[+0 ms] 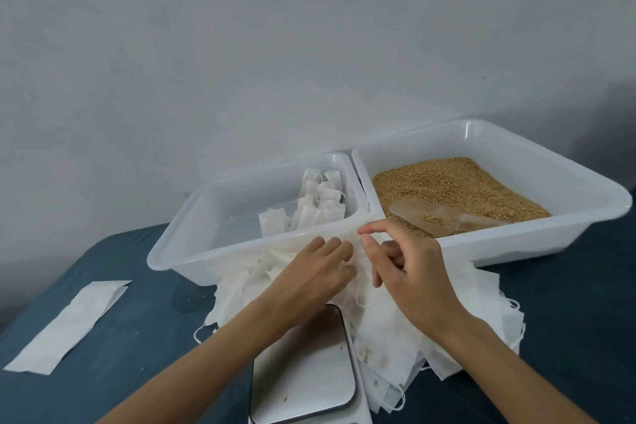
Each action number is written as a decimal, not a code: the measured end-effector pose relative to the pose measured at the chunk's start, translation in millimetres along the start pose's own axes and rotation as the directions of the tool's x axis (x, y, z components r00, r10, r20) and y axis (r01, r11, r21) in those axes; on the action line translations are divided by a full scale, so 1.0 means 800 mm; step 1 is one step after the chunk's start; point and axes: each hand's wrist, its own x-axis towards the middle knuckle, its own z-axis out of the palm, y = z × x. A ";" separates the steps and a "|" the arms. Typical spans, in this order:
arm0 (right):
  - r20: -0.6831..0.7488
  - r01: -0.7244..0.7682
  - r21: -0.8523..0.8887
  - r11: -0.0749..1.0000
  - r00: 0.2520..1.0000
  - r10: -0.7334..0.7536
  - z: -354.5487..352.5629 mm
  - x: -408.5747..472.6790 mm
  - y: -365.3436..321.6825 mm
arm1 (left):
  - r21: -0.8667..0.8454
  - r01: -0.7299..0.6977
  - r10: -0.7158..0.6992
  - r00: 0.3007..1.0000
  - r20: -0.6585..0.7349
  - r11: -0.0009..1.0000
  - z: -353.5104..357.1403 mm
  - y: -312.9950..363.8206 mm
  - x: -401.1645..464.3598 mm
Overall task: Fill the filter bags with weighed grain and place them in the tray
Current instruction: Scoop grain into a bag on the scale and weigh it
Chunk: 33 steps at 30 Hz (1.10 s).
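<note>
Nearby, scale [303,368] under bags [395,330]

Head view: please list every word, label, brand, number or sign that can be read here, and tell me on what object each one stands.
None can be read.
Scale: plain metal platform, no display or brand in view.
Two trays: plain plastic, no label.
Scoop: no marking.
Filter bags and loose white strip: blank.
Wall: a few small dark specks only, no writing.
</note>
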 end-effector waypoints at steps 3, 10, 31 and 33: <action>-0.009 -0.006 -0.008 1.000 1.000 0.006 -0.002 0.000 0.000 | -0.016 0.043 -0.044 0.994 -0.100 0.999 -0.009 -0.003 -0.003; 0.007 -0.017 0.054 0.998 1.000 0.017 0.005 -0.006 -0.010 | -0.845 0.449 -0.847 0.532 -0.010 0.291 -0.038 0.006 -0.051; 0.035 -0.128 0.173 0.976 0.992 0.124 0.024 -0.013 -0.015 | -0.982 0.151 -0.781 0.598 0.180 -0.111 -0.036 0.052 -0.021; -0.013 -0.143 0.171 0.975 0.989 0.148 0.022 -0.013 -0.012 | -0.981 0.161 -0.831 0.527 0.176 -0.105 -0.037 0.051 -0.022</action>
